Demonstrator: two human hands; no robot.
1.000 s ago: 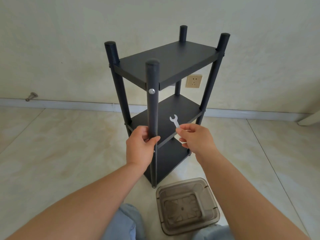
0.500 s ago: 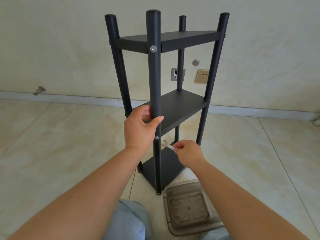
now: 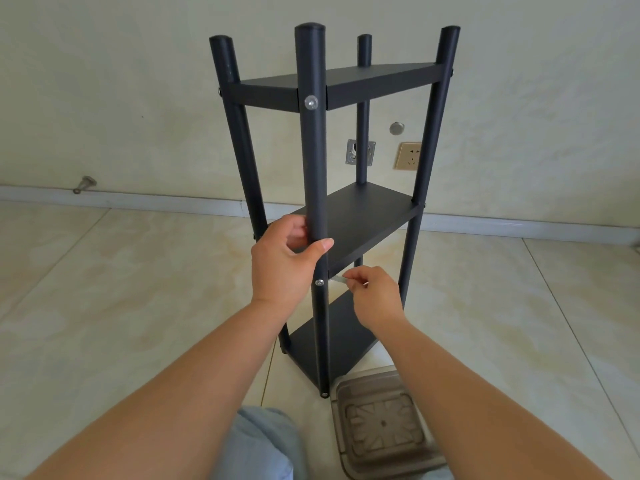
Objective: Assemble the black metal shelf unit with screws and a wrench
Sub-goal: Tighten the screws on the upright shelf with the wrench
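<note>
While left hand (image 3: pixel 282 263) grips black round metal post (image 3: pixel 314 161), right hand (image 3: pixel 375 292) pinches small silver wrench (image 3: pixel 338 279), lying crosswise just right of mid-frame silver screw (image 3: pixel 319 282).

I am looking at a bare room in a home, low to the ground. The floor (image 3: pixel 121 289) is glossy cream tile with thin grout lines, and a pale skirting board (image 3: pixel 156 200) runs under a painted cream wall (image 3: pixel 104 98). A beige wall socket (image 3: pixel 408 156) sits low on it beside a small metal bracket (image 3: pixel 360 152), a doorstop (image 3: pixel 84 185) farther left.
</note>
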